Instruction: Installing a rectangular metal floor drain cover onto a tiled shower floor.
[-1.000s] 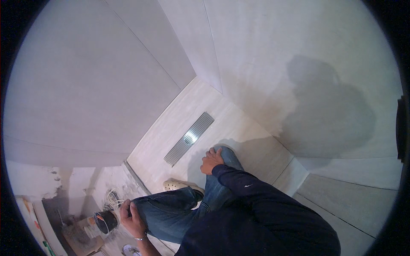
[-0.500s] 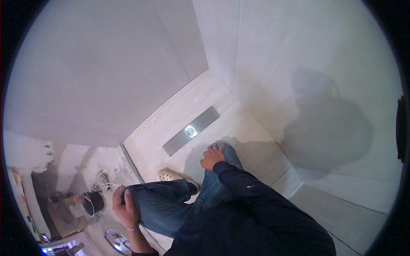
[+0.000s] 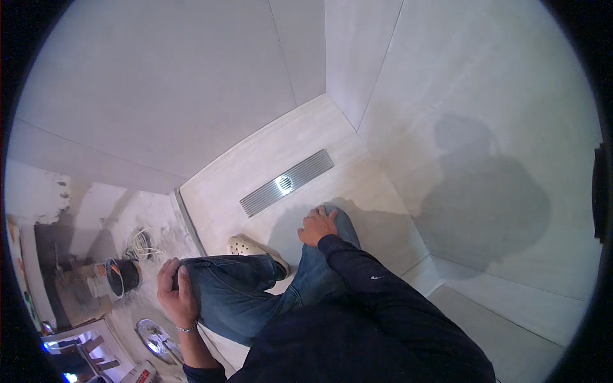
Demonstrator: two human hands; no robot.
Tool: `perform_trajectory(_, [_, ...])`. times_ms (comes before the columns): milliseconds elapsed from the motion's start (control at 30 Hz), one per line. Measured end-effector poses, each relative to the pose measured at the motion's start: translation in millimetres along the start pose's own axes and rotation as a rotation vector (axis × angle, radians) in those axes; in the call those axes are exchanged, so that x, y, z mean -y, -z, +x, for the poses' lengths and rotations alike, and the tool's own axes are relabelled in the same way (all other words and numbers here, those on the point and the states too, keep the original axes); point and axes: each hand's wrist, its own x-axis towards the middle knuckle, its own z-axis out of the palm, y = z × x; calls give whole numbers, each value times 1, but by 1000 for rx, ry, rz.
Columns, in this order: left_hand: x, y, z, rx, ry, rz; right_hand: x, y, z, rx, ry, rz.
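My left hand (image 3: 175, 292) lies on my bent left knee, its thumb apart from the fingers, which curl over the side of the knee; a bracelet circles that wrist. My right hand (image 3: 318, 227) rests on top of my right knee with its fingers spread. Neither hand holds anything. Both knees are in blue jeans (image 3: 233, 293). Beyond them a long ribbed metal drain grate (image 3: 310, 169) is set into the pale floor, with a bright reflection near its middle. Beside my left leg shows a beige clog (image 3: 241, 247) with holes in it.
Large pale wall panels (image 3: 172, 83) meet in a corner past the drain. A metal edge strip (image 3: 189, 223) borders the floor on the left. Beyond it are a loose bundle of pale cable (image 3: 143, 241), a black bucket (image 3: 121, 276) and a shiny round object (image 3: 152, 337).
The view has shifted slightly, bringing more of the lower left into sight. Both hands remain on the knees.
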Motion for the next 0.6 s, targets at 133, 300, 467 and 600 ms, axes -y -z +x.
perform_trajectory(133, [-7, 1, 2, 8, -30, 21, -2, -7, 4, -15, 4, -1])
perform_trajectory(300, [-5, 2, 3, 12, -54, 31, -3, -8, 6, 11, 10, 4])
perform_trajectory(467, [-7, 4, 4, 11, -22, 34, 1, -2, 5, 11, 22, -22])
perform_trajectory(600, [-6, 3, 3, 8, 13, 26, 2, 2, 4, 50, 30, -16])
